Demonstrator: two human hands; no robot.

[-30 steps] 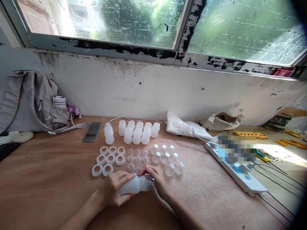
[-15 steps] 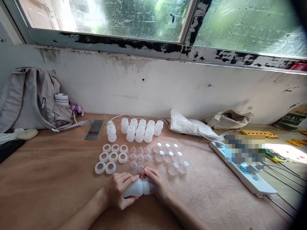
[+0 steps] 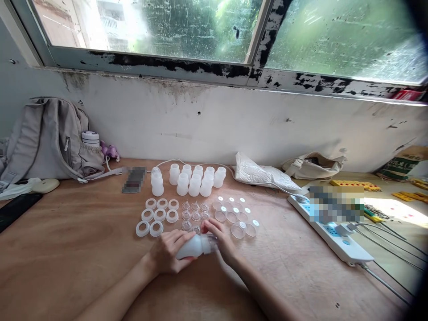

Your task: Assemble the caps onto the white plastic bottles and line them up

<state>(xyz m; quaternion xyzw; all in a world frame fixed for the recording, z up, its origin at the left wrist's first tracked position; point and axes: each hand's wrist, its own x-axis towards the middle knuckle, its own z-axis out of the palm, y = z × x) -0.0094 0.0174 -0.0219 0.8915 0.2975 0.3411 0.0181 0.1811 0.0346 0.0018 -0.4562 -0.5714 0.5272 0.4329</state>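
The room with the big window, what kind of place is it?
It may be a small workroom, or a room at home used like one. White plastic rings lie in rows on a wooden table, frosted bottles stand grouped behind them, and a power strip is nearby.

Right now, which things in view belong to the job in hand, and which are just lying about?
Likely in the job:
bottle in the left hand, right hand at its clear end
white bottles
white rings
small clear fittings
clear caps

Seemingly just lying about:
backpack
white packet
beige bag
power strip
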